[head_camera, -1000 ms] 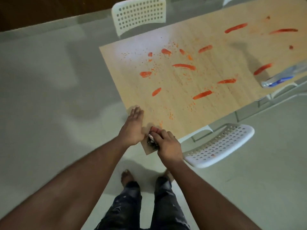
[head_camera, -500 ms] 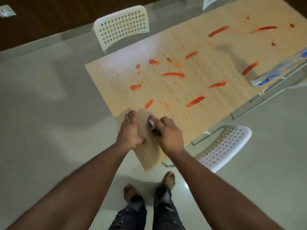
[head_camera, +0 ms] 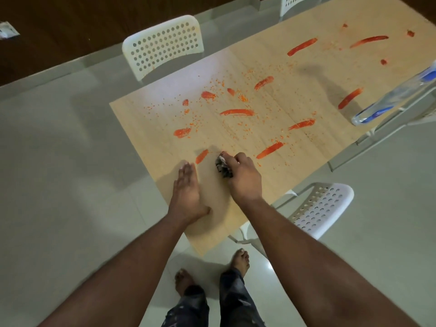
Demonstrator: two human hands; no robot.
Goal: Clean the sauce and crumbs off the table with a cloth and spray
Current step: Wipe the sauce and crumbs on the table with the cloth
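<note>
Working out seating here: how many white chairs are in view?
3. One chair stands at the table's far long side, one at the near side by the right arm, and one is cut off at the top edge. Others may be out of frame.

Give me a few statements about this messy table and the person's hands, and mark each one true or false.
1. The right hand grips a dark crumpled cloth on the table. True.
2. The left hand holds the spray bottle. False: it lies flat on the table with straight fingers, and the bottle stands apart at the table's right edge.
3. Red sauce streaks are on the tabletop, such as the one beside the cloth. True.
4. The crumbs have all been wiped away. False: orange crumbs are scattered among the streaks.
5. A white perforated chair stands at the far side of the table. True.
</note>
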